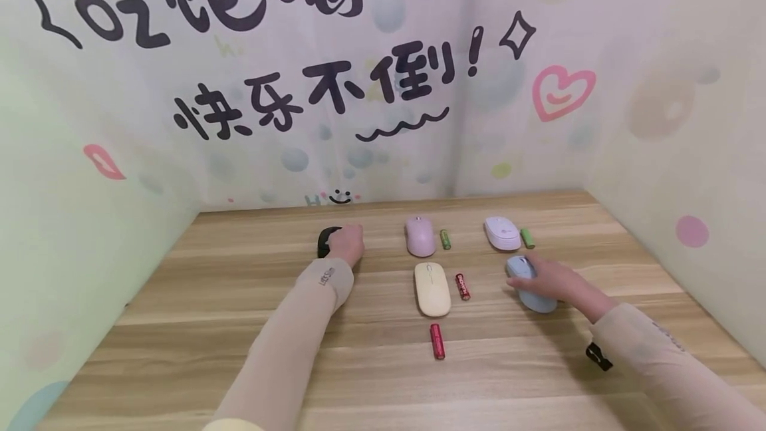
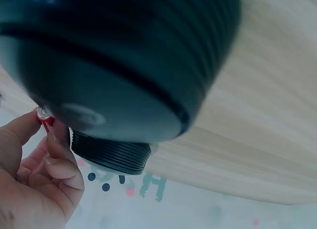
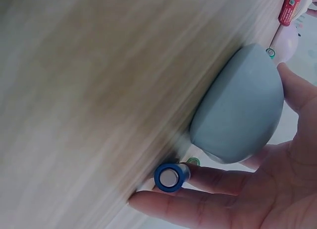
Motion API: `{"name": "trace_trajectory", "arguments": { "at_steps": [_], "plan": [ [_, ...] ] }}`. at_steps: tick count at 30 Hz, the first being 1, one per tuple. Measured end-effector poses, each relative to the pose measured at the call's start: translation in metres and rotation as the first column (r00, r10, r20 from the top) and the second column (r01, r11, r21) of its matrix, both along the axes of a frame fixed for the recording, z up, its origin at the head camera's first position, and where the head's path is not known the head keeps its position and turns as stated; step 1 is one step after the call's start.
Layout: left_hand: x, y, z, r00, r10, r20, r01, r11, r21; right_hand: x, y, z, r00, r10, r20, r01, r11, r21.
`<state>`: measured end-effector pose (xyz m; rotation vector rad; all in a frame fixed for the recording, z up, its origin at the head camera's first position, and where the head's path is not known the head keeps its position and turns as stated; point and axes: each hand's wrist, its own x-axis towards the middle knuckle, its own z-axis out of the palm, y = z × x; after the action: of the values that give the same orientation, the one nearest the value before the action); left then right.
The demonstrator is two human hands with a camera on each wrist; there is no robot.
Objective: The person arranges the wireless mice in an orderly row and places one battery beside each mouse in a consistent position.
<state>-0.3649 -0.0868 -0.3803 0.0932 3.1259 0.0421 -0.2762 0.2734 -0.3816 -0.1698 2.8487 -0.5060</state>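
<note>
My left hand point(image 1: 347, 243) is beside a black mouse point(image 1: 325, 242) at the back left. In the left wrist view, its thumb and finger pinch a red battery point(image 2: 45, 115). A large dark ribbed mouse point(image 2: 99, 80) fills the near part of that view, with a smaller dark ribbed thing point(image 2: 111, 153) behind it. My right hand point(image 1: 553, 279) spreads across a blue mouse point(image 1: 536, 299), thumb at one side. Its straight fingers point(image 3: 213, 180) lie against a blue-ended battery point(image 3: 169, 178) next to that mouse; the head view hides this battery.
A pink mouse point(image 1: 421, 238) and a pale lilac mouse point(image 1: 503, 233) each have a green battery alongside. In the middle lies a cream mouse point(image 1: 433, 290), with a red battery point(image 1: 463, 287) to its right and another red battery point(image 1: 437, 341) in front. Patterned walls enclose the wooden table point(image 1: 383, 391).
</note>
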Motion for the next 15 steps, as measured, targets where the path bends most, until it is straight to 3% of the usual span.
{"name": "trace_trajectory", "arguments": {
  "at_steps": [7, 15],
  "plan": [
    [-0.0041, 0.005, -0.0049, 1.0, 0.002, 0.027, -0.002, 1.0, 0.002, -0.0009, 0.0009, 0.0001, 1.0, -0.009, 0.007, 0.009, 1.0, 0.001],
    [-0.0034, 0.0065, -0.0052, 1.0, 0.018, -0.012, -0.018, 0.999, 0.048, 0.0004, -0.001, 0.0007, 1.0, -0.016, 0.007, 0.016, 1.0, -0.001]
  ]
}}
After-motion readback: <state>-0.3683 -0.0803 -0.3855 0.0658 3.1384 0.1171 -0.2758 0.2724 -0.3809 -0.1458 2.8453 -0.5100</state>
